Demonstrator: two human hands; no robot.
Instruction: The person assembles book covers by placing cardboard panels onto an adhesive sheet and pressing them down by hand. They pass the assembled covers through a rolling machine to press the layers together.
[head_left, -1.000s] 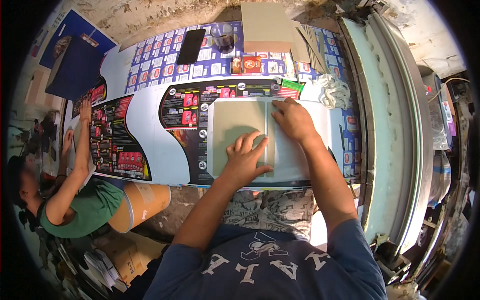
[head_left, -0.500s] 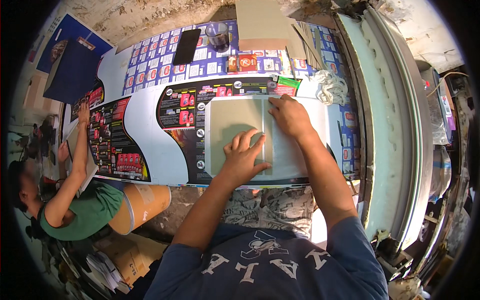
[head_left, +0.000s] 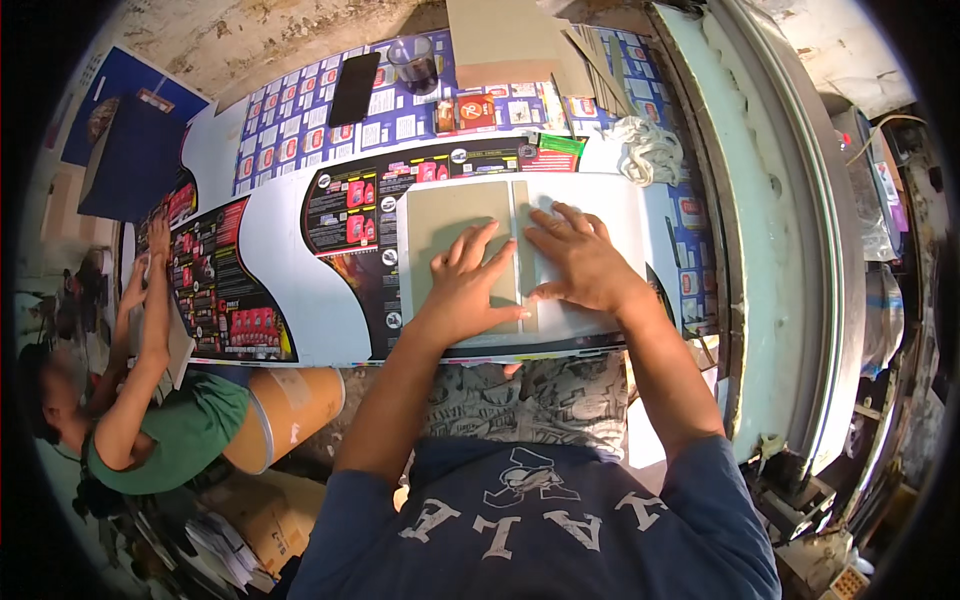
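Observation:
A large grey-beige cardboard panel (head_left: 432, 225) lies flat on a pale sheet (head_left: 608, 207). Along the panel's right side, past a thin pale gap, runs a narrow board strip (head_left: 531, 313). My left hand (head_left: 468, 290) rests on the panel with fingers spread, its thumb reaching onto the strip's near part. Just right of the strip, my right hand (head_left: 588, 265) lies with fingers apart over the pale sheet. Its thumb tip comes close to the strip's right edge. Neither hand grips anything, though my palms hide some of the board and sheet.
Printed black sheets (head_left: 345, 215) cover the table. Beyond lie a phone (head_left: 354, 88), a drinking glass (head_left: 413, 66), a small red box (head_left: 475, 112), stacked boards (head_left: 505, 45) and a white cloth bundle (head_left: 648, 150). At left, a co-worker in a green shirt (head_left: 190, 440) reaches onto the table.
My right hand has come back from the strip's far end and spread its fingers on the sheet. My left hand stays on the panel. The whole view has shifted slightly.

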